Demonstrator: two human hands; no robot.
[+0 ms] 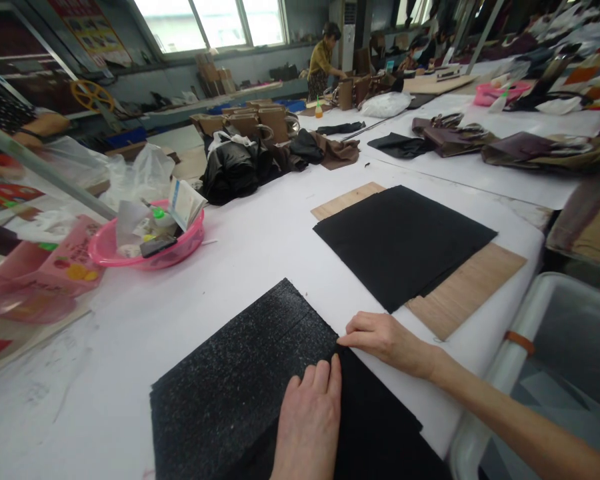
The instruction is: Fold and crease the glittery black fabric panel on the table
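"Where's the black sheet (pixel 240 360)?"

"Near, on the worktop (pixel 245 243). The left hand (pixel 309 410) lies flat on it, fingers together; the right hand (pixel 383 339) pinches its right edge."

"Is it heavy?"

"Probably light and a bit bendy. Hold it by the edges; the speckled top might be sticky."

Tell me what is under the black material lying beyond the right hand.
Pale wood sticks out on two opposite sides of the black material. The middle is covered, so whether it is one board cannot be seen.
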